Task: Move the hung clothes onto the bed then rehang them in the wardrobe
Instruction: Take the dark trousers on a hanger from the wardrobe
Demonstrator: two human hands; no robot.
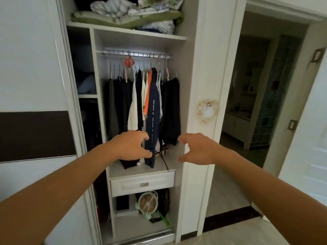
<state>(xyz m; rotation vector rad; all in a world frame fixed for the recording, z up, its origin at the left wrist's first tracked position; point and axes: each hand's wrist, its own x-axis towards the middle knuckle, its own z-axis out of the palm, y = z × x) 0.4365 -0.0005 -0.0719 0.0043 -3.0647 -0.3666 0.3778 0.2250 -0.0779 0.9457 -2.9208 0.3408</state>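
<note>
The hung clothes [141,101] crowd the right half of the wardrobe rail [134,54]. The left hand [131,145] and right hand [196,149] reach in with fingers spread and empty; better to bracket several hangers together and lift the hooks clear.

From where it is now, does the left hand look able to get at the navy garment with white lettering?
Probably yes. The left hand is open right beside the navy garment, fingertips at its lower edge, with the wardrobe open and nothing between them.
</note>
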